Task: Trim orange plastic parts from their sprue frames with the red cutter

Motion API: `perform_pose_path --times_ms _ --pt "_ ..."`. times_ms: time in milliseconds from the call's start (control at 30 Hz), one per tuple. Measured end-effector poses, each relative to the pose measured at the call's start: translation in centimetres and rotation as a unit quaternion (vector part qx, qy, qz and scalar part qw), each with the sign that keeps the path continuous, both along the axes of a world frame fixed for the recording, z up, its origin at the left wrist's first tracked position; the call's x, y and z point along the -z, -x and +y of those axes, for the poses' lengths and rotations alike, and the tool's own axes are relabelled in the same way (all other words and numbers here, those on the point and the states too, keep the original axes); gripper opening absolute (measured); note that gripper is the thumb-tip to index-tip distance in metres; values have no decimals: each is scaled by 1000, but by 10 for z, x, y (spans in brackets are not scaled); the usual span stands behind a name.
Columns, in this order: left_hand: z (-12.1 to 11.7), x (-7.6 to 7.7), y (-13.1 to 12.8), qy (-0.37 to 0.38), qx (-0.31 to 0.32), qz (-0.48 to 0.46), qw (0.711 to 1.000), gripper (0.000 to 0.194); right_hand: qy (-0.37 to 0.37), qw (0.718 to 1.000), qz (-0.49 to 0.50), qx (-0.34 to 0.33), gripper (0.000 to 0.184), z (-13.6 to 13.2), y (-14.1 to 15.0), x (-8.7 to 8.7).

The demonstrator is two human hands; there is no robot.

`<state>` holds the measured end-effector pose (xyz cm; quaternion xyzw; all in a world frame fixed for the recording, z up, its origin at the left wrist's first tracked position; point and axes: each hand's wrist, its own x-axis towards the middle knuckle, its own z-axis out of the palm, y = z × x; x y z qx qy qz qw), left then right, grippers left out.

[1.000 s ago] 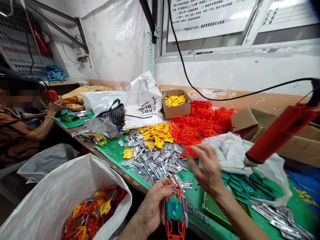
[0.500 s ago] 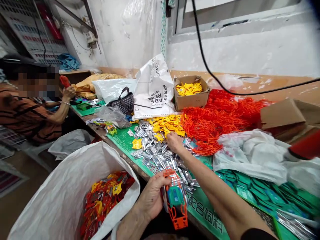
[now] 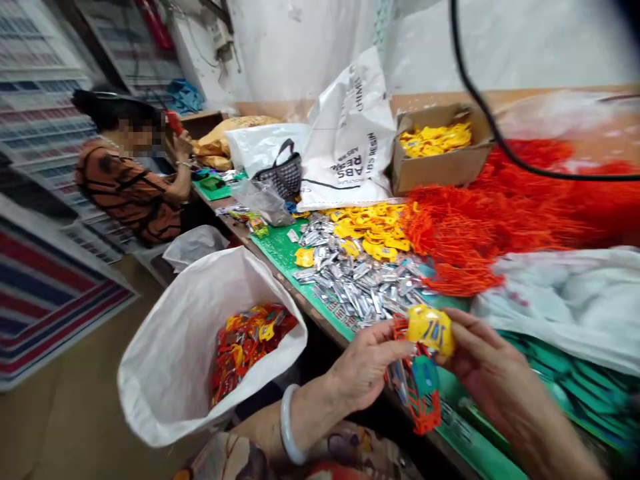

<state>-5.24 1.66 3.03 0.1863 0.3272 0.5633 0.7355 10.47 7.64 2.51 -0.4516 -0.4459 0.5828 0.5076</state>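
Note:
My left hand [image 3: 363,367] is closed on an orange plastic frame [image 3: 425,421] that has a green piece [image 3: 425,375] in its middle and silvery parts along its side. In my right hand [image 3: 480,353] is a yellow plastic piece [image 3: 430,328] with blue marks, pinched between thumb and fingers. The yellow piece lies against the top end of the orange frame and covers part of it. Beyond my hands a heap of silvery metal pieces [image 3: 355,287] and a pile of yellow pieces [image 3: 370,230] lie on the green table covering [image 3: 283,257].
At left, a white sack [image 3: 165,347] stands open with red and yellow pieces inside. Orange strings [image 3: 460,233] and a cardboard box [image 3: 440,170] of yellow pieces lie behind; green pieces [image 3: 565,387] are at right. A black cable [image 3: 470,80] hangs in front. Another person [image 3: 130,180] sits further left.
My right hand has come back from the yellow pile with a yellow piece and brought it to the orange frame in my left hand. The view has swung left.

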Motion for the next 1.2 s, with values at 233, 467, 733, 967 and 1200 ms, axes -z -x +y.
perform_pose_path --times_ms 233,467,733,967,1200 --pt "-7 -2 -14 -77 75 140 984 38 33 990 -127 -49 52 -23 -1 0" --pt "-16 -15 -8 -187 88 372 905 59 7 968 -112 -222 30 -30 -9 -15" --pt "-18 -14 -16 -257 78 435 859 48 94 977 43 -185 57 -50 -14 -15" --pt "-24 2 -14 -380 53 517 766 71 41 987 149 -38 91 -61 -26 19" --pt "-36 29 -28 -501 46 581 640 79 -34 982 188 7 97 -76 -32 44"
